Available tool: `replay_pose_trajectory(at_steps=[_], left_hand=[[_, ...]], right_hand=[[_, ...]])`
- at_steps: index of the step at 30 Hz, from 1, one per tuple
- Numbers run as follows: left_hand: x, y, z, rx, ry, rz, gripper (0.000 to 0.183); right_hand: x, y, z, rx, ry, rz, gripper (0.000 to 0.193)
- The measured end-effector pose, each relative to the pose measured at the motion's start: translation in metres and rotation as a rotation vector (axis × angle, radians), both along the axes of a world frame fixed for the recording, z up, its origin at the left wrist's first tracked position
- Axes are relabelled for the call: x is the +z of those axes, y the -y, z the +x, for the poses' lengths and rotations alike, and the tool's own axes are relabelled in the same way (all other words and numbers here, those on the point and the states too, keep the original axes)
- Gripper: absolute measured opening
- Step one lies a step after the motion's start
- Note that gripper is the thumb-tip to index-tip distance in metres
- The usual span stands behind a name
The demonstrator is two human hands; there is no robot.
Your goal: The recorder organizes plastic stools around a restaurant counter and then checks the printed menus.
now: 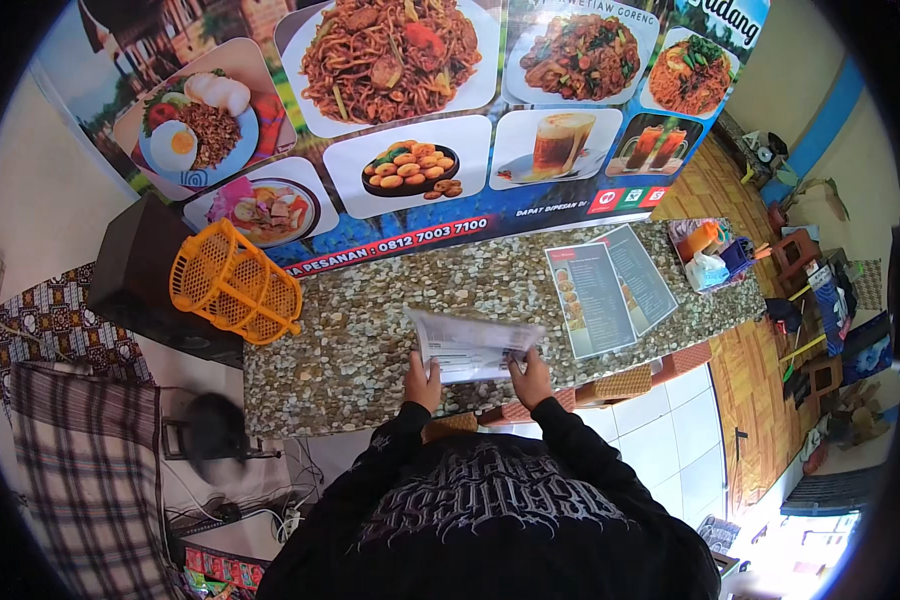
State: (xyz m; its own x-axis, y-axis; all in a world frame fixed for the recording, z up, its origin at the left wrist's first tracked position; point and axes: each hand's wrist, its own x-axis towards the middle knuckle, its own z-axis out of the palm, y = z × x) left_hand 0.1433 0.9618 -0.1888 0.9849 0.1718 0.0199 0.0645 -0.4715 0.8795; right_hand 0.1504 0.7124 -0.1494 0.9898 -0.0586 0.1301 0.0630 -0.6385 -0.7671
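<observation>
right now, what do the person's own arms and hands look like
The left sleeve and right sleeve are long and black, part of a black top with spiky pale-grey lettering across the front; a small greyish marking shows on the left sleeve. The left hand and right hand are gloveless.

Desk [370, 310] is speckled brown-grey; basket [232, 283] coloured orange; cloth [85, 450] checked dark and pale; held papers [462, 361] printed dark on white.

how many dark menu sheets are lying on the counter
2. The left menu sheet lies to the right of the held papers; the right menu sheet is beside it, apparently partly overlapped. Others could be hidden underneath.
</observation>
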Motion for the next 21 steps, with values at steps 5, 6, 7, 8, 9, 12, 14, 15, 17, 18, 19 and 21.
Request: replay_pose_trajectory(at_steps=[5,6,7,8,9,12,14,15,17,18,19,21], left_hand=[[0.011,-0.001,0.003,0.018,-0.258,-0.139,0.03],[0.002,-0.002,0.004,0.021,-0.258,-0.14,0.03],[-0.012,-0.005,0.005,-0.058,-0.214,0.008,0.038],[-0.025,-0.008,0.003,-0.136,-0.17,0.155,0.047],[-0.022,-0.003,0.003,-0.086,-0.252,-0.052,0.069],[0.004,-0.013,0.008,0.113,0.141,-0.125,0.084],[0.059,-0.029,0.011,0.092,0.223,-0.05,0.088],[0.079,-0.04,0.013,0.093,0.312,0.031,0.092],[0.081,-0.053,0.024,0.059,0.284,-0.014,0.09],[0.079,-0.06,0.025,0.034,0.259,-0.057,0.089],[0.069,-0.068,0.029,-0.054,0.178,0.004,0.073],[0.053,-0.068,0.036,-0.118,0.104,0.007,0.064]], right_hand=[[0.05,-0.015,-0.003,0.134,0.047,0.068,0.041],[0.056,-0.018,-0.003,0.17,0.092,0.003,0.04],[0.073,-0.026,-0.002,0.183,0.089,0.005,0.04],[0.092,-0.032,-0.001,0.211,0.074,-0.048,0.038],[0.11,-0.033,-0.001,0.219,0.056,-0.107,0.037],[0.149,-0.036,0.002,0.272,0.048,-0.329,0.031],[0.148,-0.03,0.007,0.304,0.073,-0.367,0.03],[0.148,-0.029,0.008,0.358,0.11,-0.402,0.029],[0.135,-0.026,0.011,0.394,0.087,-0.47,0.028],[0.126,-0.025,0.013,0.439,0.068,-0.539,0.027],[0.115,-0.023,0.014,0.439,0.069,-0.538,0.027],[0.101,-0.02,0.012,0.419,0.085,-0.58,0.026]])
